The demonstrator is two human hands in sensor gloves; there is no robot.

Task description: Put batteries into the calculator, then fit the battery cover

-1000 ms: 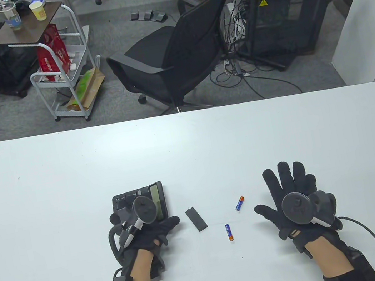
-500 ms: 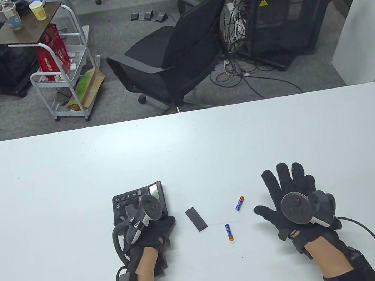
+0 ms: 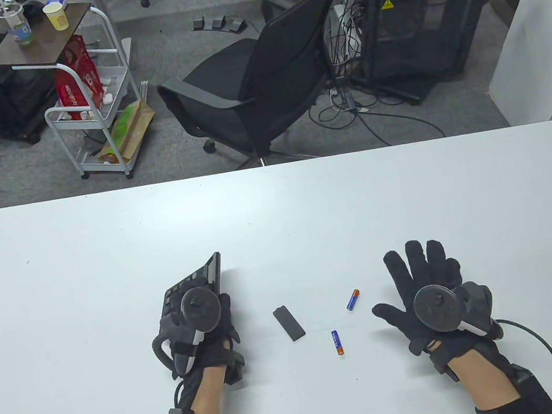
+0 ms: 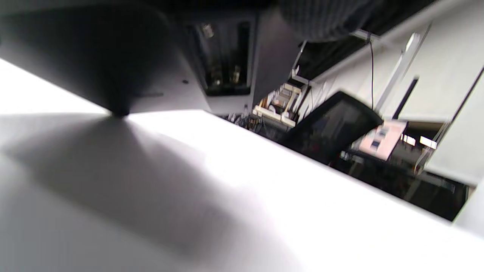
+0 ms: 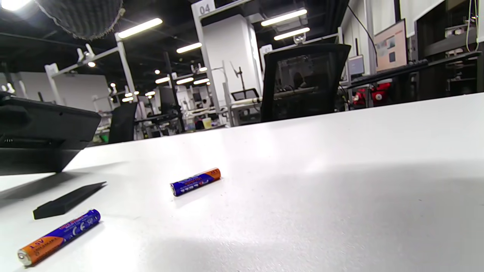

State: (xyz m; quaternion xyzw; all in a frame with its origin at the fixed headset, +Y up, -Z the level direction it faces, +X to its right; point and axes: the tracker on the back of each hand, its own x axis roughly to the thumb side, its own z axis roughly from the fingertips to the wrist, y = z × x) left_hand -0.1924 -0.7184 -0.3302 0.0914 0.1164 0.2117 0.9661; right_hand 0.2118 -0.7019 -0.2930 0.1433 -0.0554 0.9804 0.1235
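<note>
- On the white table [image 3: 102, 248], near its front edge: left hand [image 3: 199, 332] grips the black calculator [image 3: 198, 279], tilted up on one edge, keys facing left.
- Left wrist view, blurred: open battery bay [image 4: 223, 56] on the calculator's underside, one corner touching the tabletop.
- Right hand [image 3: 430, 292] flat on the table, fingers spread, grasping nothing.
- Battery cover [image 3: 289, 324] lies flat between the hands, just right of the calculator.
- Two blue-and-orange batteries loose, apart: far battery [image 3: 352, 299], near battery [image 3: 337, 342], both left of the right hand.
</note>
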